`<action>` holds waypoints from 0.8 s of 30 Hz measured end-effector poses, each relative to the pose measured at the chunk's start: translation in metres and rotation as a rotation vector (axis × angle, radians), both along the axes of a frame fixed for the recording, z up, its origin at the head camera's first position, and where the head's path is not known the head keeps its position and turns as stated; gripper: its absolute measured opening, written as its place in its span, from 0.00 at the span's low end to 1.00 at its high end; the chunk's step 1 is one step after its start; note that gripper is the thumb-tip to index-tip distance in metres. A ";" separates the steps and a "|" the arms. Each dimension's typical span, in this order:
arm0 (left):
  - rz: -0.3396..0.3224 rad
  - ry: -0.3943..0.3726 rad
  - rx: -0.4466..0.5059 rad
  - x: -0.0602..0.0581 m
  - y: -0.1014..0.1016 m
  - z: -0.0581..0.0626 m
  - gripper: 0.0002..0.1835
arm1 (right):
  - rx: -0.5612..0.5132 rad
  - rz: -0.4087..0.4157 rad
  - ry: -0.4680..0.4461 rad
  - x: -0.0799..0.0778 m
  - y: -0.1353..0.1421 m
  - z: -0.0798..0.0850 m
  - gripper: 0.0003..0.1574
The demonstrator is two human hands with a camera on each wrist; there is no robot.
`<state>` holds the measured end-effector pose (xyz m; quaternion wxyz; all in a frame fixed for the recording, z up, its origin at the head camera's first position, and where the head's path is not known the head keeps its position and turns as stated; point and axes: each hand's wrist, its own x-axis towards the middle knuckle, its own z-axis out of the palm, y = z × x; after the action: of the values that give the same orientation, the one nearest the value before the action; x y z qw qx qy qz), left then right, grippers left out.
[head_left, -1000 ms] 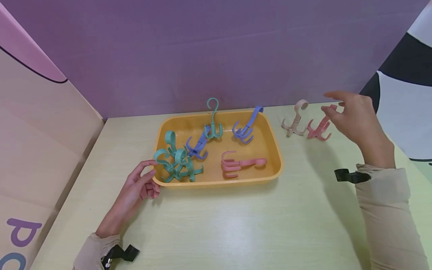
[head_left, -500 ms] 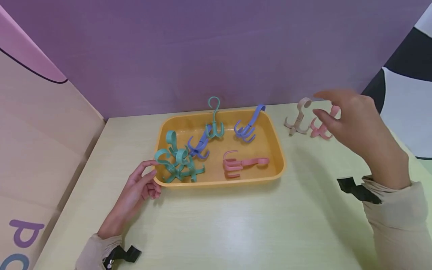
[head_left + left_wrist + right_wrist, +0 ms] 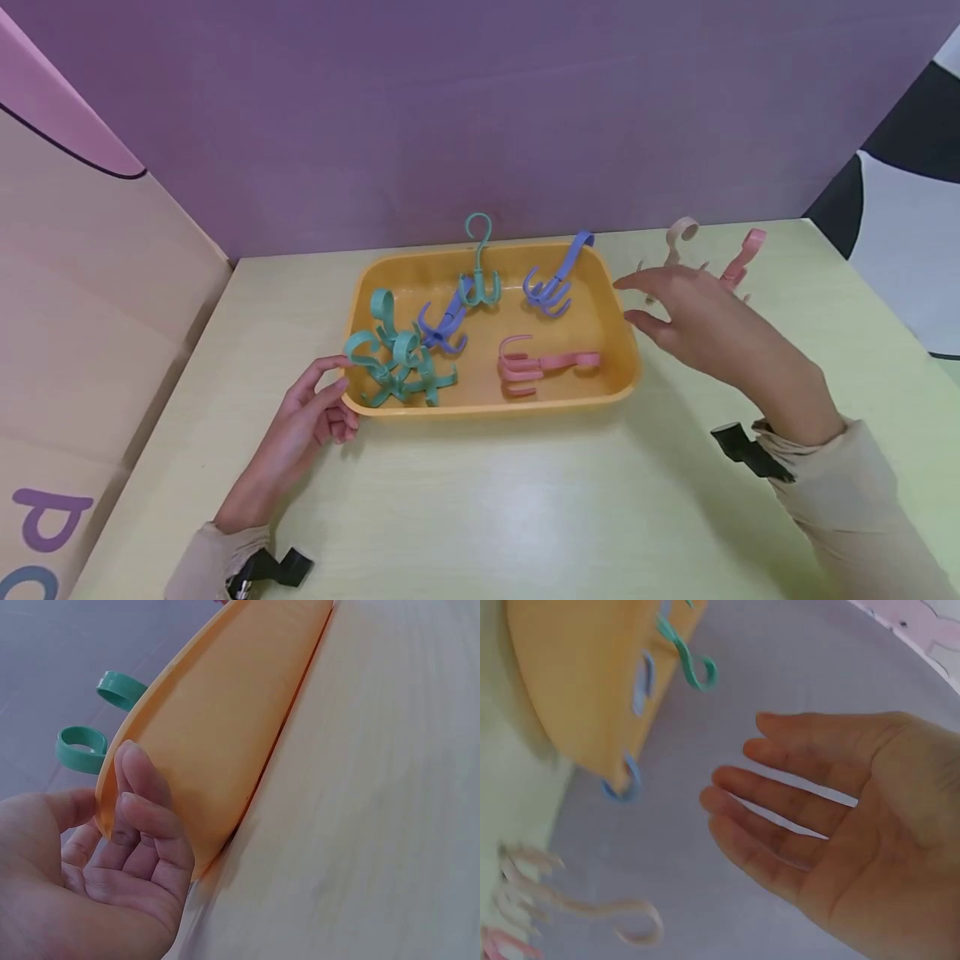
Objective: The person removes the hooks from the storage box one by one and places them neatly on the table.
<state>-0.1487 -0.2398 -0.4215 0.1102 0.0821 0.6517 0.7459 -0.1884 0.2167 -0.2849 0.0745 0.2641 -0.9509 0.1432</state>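
A yellow plastic tray rests on the table. My left hand grips its near left corner; the left wrist view shows the fingers at the rim. Inside lie several green claw hooks, with another green hook leaning at the back rim, two purple hooks and a pink hook. My right hand is over the table right beside the tray's right rim, thumb and fingers spread, holding nothing. Behind it stand a beige hook and a second pink hook, both partly hidden.
The pale wooden table ends at the back against a purple panel. To the left rises a light panel with printed letters. A black-and-white patterned surface is at the right.
My right hand has moved left and toward me, from above the beige and pink hooks to the tray's right rim. The left hand stays at the tray corner.
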 end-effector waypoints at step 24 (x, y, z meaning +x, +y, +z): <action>-0.014 0.005 0.009 0.001 -0.001 0.002 0.20 | 0.042 0.100 -0.170 -0.016 -0.039 -0.071 0.13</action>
<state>-0.1480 -0.2412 -0.4195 0.1136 0.0889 0.6479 0.7479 -0.2049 0.1775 -0.3559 -0.0191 0.2998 -0.9422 0.1487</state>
